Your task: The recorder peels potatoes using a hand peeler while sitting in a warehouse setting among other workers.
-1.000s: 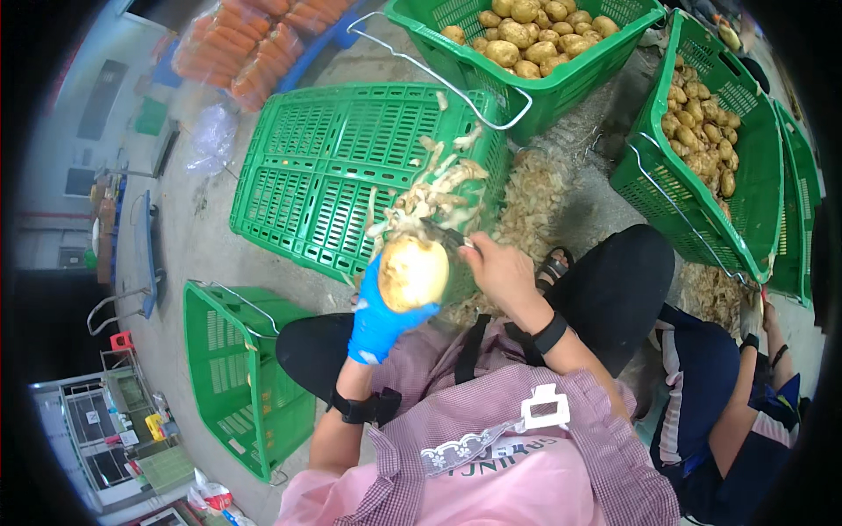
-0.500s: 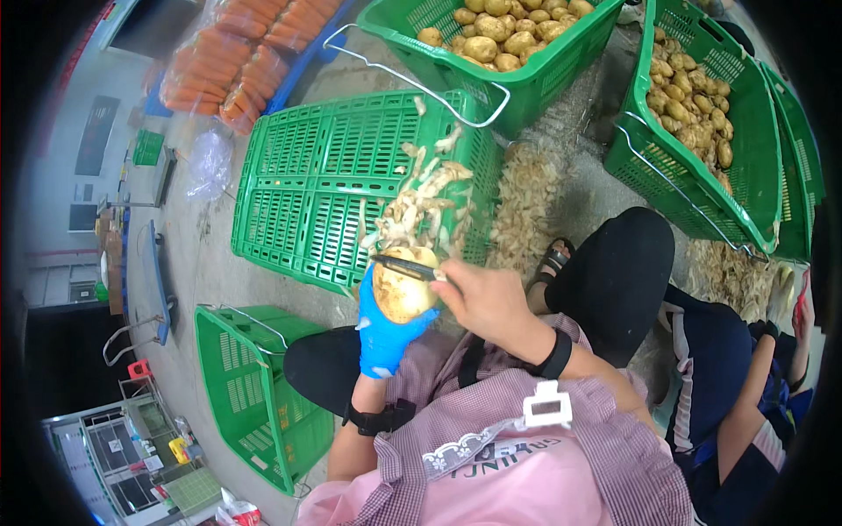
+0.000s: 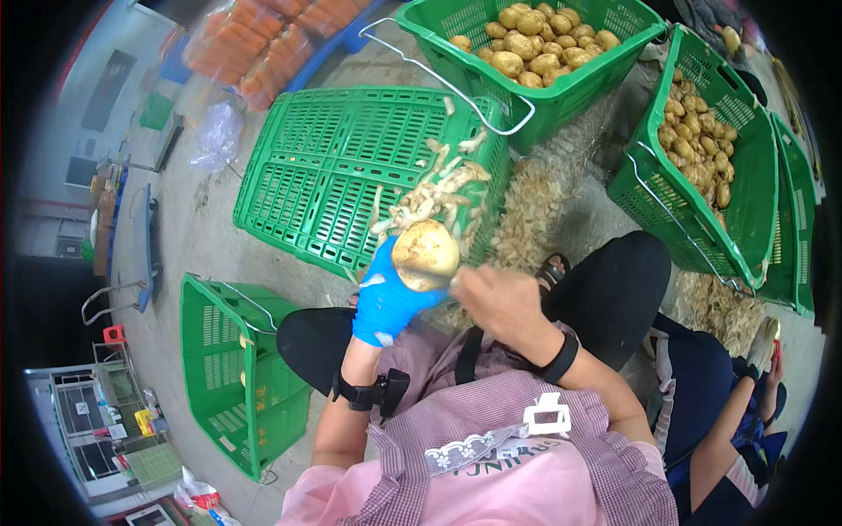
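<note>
In a blue glove, my left hand [image 3: 386, 294] is closed around a partly peeled potato [image 3: 425, 254], holding it up over the near edge of an upturned green crate. Brown skin still covers part of the potato's face. My bare right hand [image 3: 502, 302] is closed just right of the potato and smeared by motion. The dark peeler seen in it half a second ago is mostly hidden by blur now. Long strips of peel [image 3: 438, 188] lie heaped on the slotted base of the upturned green crate [image 3: 307, 167].
Two green crates of potatoes [image 3: 539, 48] [image 3: 697, 145] stand ahead and to the right, with peel piled on the floor [image 3: 526, 206]. Another green crate [image 3: 241, 377] sits left of my knee. Bagged carrots [image 3: 254, 57] lie far left. A co-worker [image 3: 719, 394] works at my right.
The potato has turned in my left hand and sits slightly higher and to the right. My right hand has moved off its top to its lower right side. The view has shifted a little.
</note>
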Available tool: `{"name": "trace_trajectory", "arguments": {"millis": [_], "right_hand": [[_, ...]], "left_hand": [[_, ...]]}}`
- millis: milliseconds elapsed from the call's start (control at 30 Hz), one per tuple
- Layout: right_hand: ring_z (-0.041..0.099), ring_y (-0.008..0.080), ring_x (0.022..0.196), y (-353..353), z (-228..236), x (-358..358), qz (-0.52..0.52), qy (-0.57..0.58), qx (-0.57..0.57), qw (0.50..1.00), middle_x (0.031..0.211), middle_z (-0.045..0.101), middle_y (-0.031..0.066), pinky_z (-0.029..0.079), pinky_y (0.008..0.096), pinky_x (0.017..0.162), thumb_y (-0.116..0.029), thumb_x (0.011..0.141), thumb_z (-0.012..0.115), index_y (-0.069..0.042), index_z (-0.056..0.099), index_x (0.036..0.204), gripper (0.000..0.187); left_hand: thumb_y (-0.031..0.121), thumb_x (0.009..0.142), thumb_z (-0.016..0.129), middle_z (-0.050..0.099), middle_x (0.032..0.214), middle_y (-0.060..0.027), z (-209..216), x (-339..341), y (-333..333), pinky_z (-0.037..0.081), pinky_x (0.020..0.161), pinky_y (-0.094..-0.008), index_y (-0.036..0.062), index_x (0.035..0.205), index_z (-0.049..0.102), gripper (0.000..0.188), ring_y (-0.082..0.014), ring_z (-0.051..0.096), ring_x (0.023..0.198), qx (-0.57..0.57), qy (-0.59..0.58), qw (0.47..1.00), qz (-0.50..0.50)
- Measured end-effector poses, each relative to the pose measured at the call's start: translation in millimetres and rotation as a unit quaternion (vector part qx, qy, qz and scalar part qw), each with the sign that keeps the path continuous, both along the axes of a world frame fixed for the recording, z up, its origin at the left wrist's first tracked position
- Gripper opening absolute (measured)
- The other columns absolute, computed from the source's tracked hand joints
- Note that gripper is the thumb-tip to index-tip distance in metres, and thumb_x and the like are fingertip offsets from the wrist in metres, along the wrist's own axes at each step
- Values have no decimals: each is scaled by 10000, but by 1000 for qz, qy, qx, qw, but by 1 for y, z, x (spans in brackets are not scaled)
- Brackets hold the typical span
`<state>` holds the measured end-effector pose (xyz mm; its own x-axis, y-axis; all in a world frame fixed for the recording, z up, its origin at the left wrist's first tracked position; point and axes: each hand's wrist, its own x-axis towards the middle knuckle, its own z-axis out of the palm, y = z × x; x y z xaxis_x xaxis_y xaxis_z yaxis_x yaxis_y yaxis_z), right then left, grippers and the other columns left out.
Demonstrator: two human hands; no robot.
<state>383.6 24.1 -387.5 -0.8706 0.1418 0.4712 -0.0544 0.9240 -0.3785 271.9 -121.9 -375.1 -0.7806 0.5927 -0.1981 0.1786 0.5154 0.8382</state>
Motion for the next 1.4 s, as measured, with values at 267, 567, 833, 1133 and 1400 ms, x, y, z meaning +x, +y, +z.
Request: {"name": "trace_trajectory", "arguments": {"millis": [267, 567, 833, 1133, 1400], "right_hand": [[538, 228, 520, 11, 7, 4, -22, 4, -76, 997, 608, 522, 56, 413, 316, 463, -202, 690, 627, -101, 531, 746, 150], [521, 264, 449, 50, 0, -15, -132, -60, -47, 988, 543, 523, 82, 391, 341, 392, -258, 800, 533, -114, 494, 725, 166], [531, 338, 512, 23, -1, -8, -86, -119, -250, 957, 573, 538, 143, 388, 431, 442, -281, 809, 521, -83, 503, 791, 200], [522, 245, 460, 7, 12, -5, -15, -19, -123, 992, 532, 499, 78, 385, 333, 396, -264, 763, 577, -99, 481, 703, 200], [526, 260, 444, 46, -9, -11, -118, -42, -123, 985, 518, 514, 80, 384, 347, 386, -286, 778, 564, -102, 496, 703, 210]], "left_hand": [[203, 502, 808, 544, 1027, -126, -12, 6, -3, 440, 817, -315, -22, 1137, 387, 795, -186, 535, 939, 49, 35, 998, 15], [318, 492, 803, 548, 997, -155, -7, 14, 1, 437, 805, -326, -39, 1124, 377, 842, -244, 546, 927, 38, 88, 994, 45], [293, 499, 800, 446, 1139, -209, -14, 8, -8, 405, 863, -334, -59, 1217, 308, 939, -280, 480, 1034, 90, 96, 991, 8], [257, 545, 774, 448, 1155, -214, 7, 9, 2, 403, 868, -333, -42, 1209, 343, 846, -284, 464, 1072, 67, 8, 997, 49], [272, 554, 765, 526, 1070, -181, 13, -1, 8, 437, 823, -318, -45, 1203, 348, 835, -239, 534, 988, 14, 80, 997, 6]]}}
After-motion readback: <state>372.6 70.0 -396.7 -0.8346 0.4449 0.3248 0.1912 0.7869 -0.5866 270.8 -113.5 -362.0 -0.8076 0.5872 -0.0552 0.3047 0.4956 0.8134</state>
